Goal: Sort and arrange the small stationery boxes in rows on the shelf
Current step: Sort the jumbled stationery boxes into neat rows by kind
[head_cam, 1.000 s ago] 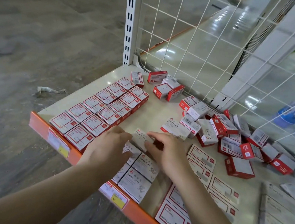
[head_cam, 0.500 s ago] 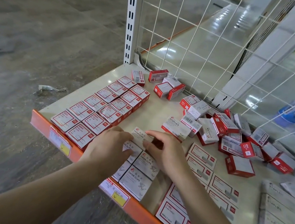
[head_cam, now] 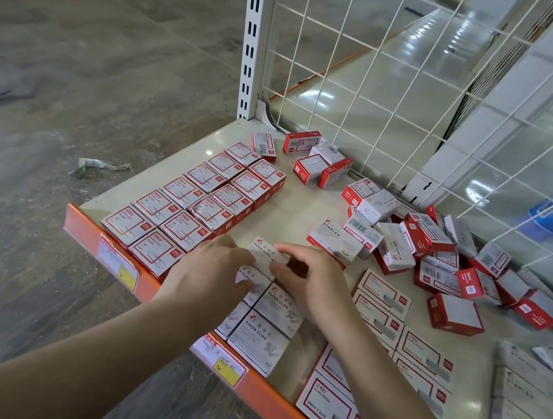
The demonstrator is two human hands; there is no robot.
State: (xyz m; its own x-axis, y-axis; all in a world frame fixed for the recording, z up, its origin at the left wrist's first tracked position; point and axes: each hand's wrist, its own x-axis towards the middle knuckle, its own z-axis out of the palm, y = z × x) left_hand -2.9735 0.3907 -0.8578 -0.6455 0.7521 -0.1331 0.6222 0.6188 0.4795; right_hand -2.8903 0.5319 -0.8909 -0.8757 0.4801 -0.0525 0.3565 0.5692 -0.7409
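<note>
A white paper clips box (head_cam: 265, 251) sits at the far end of a short row of like boxes (head_cam: 262, 335) near the shelf's front edge. My left hand (head_cam: 213, 271) and my right hand (head_cam: 311, 282) pinch this box from either side with curled fingers. To the left, red-and-white boxes (head_cam: 192, 206) lie in two neat rows. A loose heap of red and white boxes (head_cam: 435, 255) covers the back right. A staples box (head_cam: 333, 240) lies just beyond my right hand.
The cream shelf (head_cam: 299, 208) has an orange front lip (head_cam: 274, 402) with price tags. A white wire grid (head_cam: 403, 86) closes the back, with an upright post (head_cam: 251, 41) at the corner. More flat rows (head_cam: 389, 353) and grey staples boxes (head_cam: 528, 410) lie at right.
Both hands have stayed on the paper clips box, nudging it slightly along the end of its row. Nothing else on the shelf has moved.
</note>
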